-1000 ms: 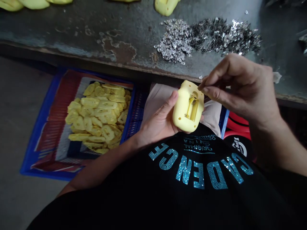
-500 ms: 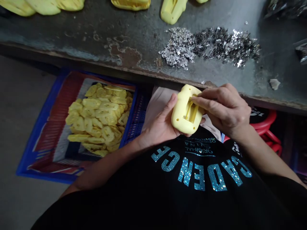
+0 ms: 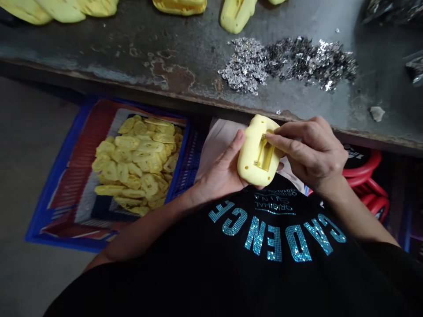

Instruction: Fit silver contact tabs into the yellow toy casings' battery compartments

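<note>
My left hand (image 3: 220, 171) cradles a yellow moulded plastic casing (image 3: 251, 154) from below, with the thumb along its left side. The casing's upper face has a recessed rectangular slot with a narrow channel. My right hand (image 3: 309, 149) sits over the casing's right side, its thumb and fingertips pinched together at the top of the slot. A small metal piece seems to lie at those fingertips, mostly hidden by them. A heap of small silver metal pieces (image 3: 287, 64) lies on the table above my hands.
A worn grey metal-topped table (image 3: 132, 39) runs across the view, its edge close above the casing. More yellow casings (image 3: 238, 15) lie along its far side. At lower left, a blue crate (image 3: 42, 215) holds several yellow pieces (image 3: 135, 163). Red stool-like objects (image 3: 366, 176) stand at right.
My right hand has come down from above the casing's top corner and now pinches at its slot. The casing has turned slightly in my left hand.
</note>
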